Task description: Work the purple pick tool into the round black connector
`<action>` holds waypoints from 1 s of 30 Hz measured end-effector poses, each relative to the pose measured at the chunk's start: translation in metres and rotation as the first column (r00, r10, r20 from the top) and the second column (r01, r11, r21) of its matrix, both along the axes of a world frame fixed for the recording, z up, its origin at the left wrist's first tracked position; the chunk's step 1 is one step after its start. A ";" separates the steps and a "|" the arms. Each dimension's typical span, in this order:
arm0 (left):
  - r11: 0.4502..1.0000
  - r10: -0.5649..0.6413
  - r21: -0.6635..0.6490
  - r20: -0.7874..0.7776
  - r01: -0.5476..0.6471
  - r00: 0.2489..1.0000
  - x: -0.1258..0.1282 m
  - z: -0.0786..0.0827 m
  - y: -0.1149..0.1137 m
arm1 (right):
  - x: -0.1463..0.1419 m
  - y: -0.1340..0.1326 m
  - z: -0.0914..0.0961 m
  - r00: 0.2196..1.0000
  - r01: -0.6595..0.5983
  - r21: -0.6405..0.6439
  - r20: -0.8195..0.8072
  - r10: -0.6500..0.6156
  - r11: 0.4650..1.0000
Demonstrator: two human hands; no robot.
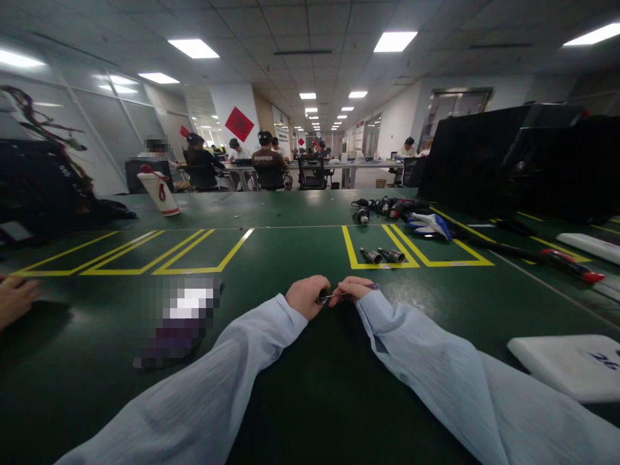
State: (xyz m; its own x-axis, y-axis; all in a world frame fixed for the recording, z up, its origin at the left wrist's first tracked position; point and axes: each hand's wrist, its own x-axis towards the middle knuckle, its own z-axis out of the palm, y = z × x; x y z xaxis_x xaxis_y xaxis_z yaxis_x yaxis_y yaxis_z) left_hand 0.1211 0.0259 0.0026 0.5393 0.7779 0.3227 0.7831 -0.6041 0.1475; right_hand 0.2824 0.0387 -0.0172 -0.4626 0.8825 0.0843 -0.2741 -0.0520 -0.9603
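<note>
My left hand (pixel 309 296) is closed around a small cylindrical metal fitting (pixel 322 297), whose round open end faces my right hand. Between the fingers of my right hand (pixel 351 290) is a thin tool with a metal shaft (pixel 333 296), its tip at the fitting's opening. A dark purplish end shows by my right cuff, perhaps that tool's handle. Beyond my hands, two similar metal fittings (pixel 372 256) lie side by side inside a yellow-taped box on the green table (pixel 290 252).
Cabled metal parts (pixel 363 214) and blue-white gloves (pixel 431 226) lie at the back right. A red-black tool (pixel 571 265) and a white slab (pixel 566 365) are to the right. A white bottle (pixel 159 190) stands back left. Another person's hand (pixel 17 300) rests at the left edge.
</note>
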 end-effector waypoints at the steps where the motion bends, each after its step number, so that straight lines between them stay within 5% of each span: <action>1: 1.000 0.000 0.007 0.029 0.000 1.000 0.000 -0.001 0.000 | 0.000 0.001 0.000 1.000 -0.015 -0.009 -0.022 0.015 1.000; 9: 1.000 0.013 0.013 0.126 -0.015 0.992 0.000 -0.002 0.001 | 0.000 -0.001 0.002 0.976 -0.077 0.004 -0.203 0.076 0.997; 14: 0.999 -0.014 0.033 0.092 0.011 0.996 -0.001 -0.003 0.002 | 0.001 -0.001 -0.001 0.996 0.043 0.096 -0.076 -0.035 0.994; 18: 0.997 -0.053 0.052 0.101 0.048 0.993 -0.003 -0.004 0.003 | 0.001 0.001 -0.005 1.000 0.023 0.117 0.011 -0.024 0.993; 30: 0.998 -0.054 0.041 0.271 0.044 0.961 -0.003 -0.007 0.006 | -0.003 -0.001 0.000 0.995 -0.005 0.014 -0.104 0.006 1.000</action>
